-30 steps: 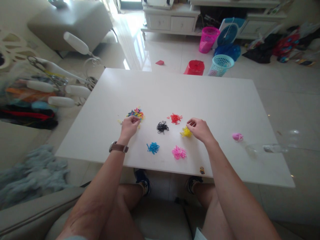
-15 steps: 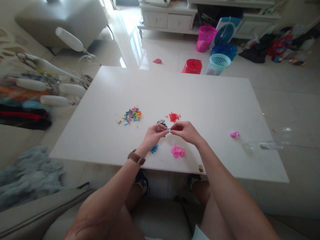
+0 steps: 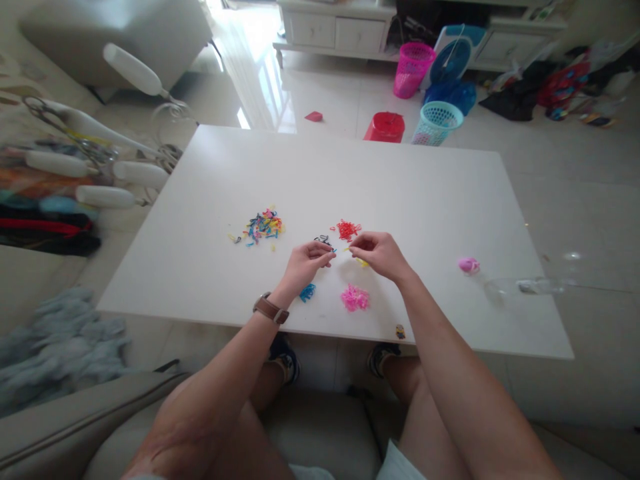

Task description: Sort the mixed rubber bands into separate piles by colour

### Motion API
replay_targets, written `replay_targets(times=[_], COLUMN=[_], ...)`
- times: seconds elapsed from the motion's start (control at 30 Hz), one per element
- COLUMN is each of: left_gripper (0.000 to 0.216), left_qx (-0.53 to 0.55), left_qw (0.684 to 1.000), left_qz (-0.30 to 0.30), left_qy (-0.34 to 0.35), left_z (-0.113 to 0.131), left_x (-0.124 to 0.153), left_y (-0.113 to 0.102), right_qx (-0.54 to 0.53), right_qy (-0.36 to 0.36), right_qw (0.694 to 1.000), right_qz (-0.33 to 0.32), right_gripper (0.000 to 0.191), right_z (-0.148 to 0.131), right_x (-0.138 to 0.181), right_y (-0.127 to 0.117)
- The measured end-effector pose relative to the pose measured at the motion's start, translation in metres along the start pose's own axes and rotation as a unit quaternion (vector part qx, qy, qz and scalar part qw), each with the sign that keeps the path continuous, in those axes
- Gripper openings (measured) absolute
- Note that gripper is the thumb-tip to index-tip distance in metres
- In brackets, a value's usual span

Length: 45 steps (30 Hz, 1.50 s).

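Head view: sorting by colour looks well on but not finished. On the white surface five single-colour heaps of tiny bands already lie apart from one another: red above the hands, black just left of it and partly hidden by the left fingers, blue and pink nearer the bottom edge, and yellow, mostly covered by the right hand. Still left is the mixed heap, a loose scatter of blue, yellow, pink and red bands lying to the left of the hands, with a few strays at its left fringe. Both hands meet at mid-frame, between the red heap and the pink. The right hand is closed to a pinch, thumb against forefinger, on what looks like a thin yellow band held just over the surface. The left hand, a brown watch on its wrist, has its fingers curled in to the thumb beside the black heap; whether it grips a band is too small to tell. The bands are small, thin, bright loops, tangled within each heap. Off to the right lie a pink lump and a clear bottle on its side, well apart from the heaps.
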<state>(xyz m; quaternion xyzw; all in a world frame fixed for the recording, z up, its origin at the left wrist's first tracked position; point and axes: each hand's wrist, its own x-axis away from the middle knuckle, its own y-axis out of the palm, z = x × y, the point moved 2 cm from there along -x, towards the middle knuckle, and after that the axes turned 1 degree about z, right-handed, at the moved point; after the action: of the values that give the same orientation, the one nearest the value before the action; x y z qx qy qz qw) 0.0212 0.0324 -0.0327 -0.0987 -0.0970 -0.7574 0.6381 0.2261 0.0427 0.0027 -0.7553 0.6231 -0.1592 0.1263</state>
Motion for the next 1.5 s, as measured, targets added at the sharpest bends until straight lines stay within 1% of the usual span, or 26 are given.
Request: replay_targets(times=[0.1,0.17,0.23,0.3,0.37,0.43,0.6,0.73,0.83,0.93,1.07,1.13,1.23,1.3,1.4,1.47,1.5], left_gripper=[0.03,0.024,0.018,0.014,0.015,0.016,0.012,0.013,0.013,0.013,0.012,0.012,0.014,0.016,0.016,0.015,0.014], left_qx=[-0.037,-0.086,-0.146,-0.198,-0.241,-0.281,-0.345,-0.375,-0.392,-0.412,-0.443,-0.452,-0.463,-0.47,-0.474,-0.48,-0.484], left_qw=[0.999,0.996,0.989,0.98,0.97,0.959,0.938,0.927,0.92,0.91,0.887,0.875,0.86,0.857,0.861,0.865,0.866], left_qz=[0.012,0.015,0.022,0.029,0.032,0.034,0.018,0.001,-0.011,-0.038,-0.12,-0.158,-0.186,-0.181,-0.151,-0.117,-0.091], left_qy=[0.0,0.005,0.009,0.012,0.015,0.018,0.011,-0.001,0.004,-0.011,-0.054,-0.075,-0.105,-0.114,-0.102,-0.093,-0.088], left_z=[0.004,0.007,0.01,0.012,0.015,0.018,0.024,0.023,0.021,0.016,0.008,0.007,0.007,0.009,0.011,0.01,0.01], left_x=[-0.003,-0.006,-0.009,-0.012,-0.013,-0.013,-0.011,-0.009,-0.008,-0.008,-0.005,-0.002,0.001,0.001,0.0,-0.003,-0.005], left_y=[-0.011,-0.022,-0.034,-0.046,-0.055,-0.061,-0.07,-0.077,-0.082,-0.085,-0.084,-0.081,-0.077,-0.076,-0.078,-0.084,-0.088], right_qx=[0.071,0.138,0.185,0.206,0.213,0.219,0.229,0.26,0.294,0.319,0.34,0.344,0.348,0.349,0.346,0.344,0.343], right_qy=[0.07,0.112,0.144,0.163,0.168,0.165,0.165,0.182,0.191,0.202,0.206,0.204,0.204,0.207,0.21,0.209,0.207], right_qw=[0.989,0.976,0.966,0.962,0.961,0.961,0.957,0.944,0.932,0.922,0.91,0.908,0.907,0.907,0.908,0.909,0.909], right_qz=[0.106,0.126,0.107,0.073,0.047,0.037,0.065,0.09,0.088,0.087,0.118,0.123,0.118,0.112,0.11,0.112,0.114], right_gripper=[0.01,0.01,0.011,0.012,0.013,0.014,0.014,0.015,0.015,0.016,0.019,0.02,0.021,0.021,0.021,0.021,0.021], right_z=[0.013,0.023,0.029,0.033,0.035,0.035,0.04,0.048,0.053,0.054,0.047,0.043,0.039,0.039,0.04,0.041,0.041], right_x=[-0.002,-0.002,0.0,0.002,0.003,0.003,0.0,0.0,0.001,0.002,0.003,0.002,0.001,0.0,0.0,0.001,0.001], right_y=[-0.027,-0.04,-0.046,-0.045,-0.042,-0.038,-0.037,-0.04,-0.041,-0.043,-0.044,-0.043,-0.041,-0.04,-0.04,-0.04,-0.04])
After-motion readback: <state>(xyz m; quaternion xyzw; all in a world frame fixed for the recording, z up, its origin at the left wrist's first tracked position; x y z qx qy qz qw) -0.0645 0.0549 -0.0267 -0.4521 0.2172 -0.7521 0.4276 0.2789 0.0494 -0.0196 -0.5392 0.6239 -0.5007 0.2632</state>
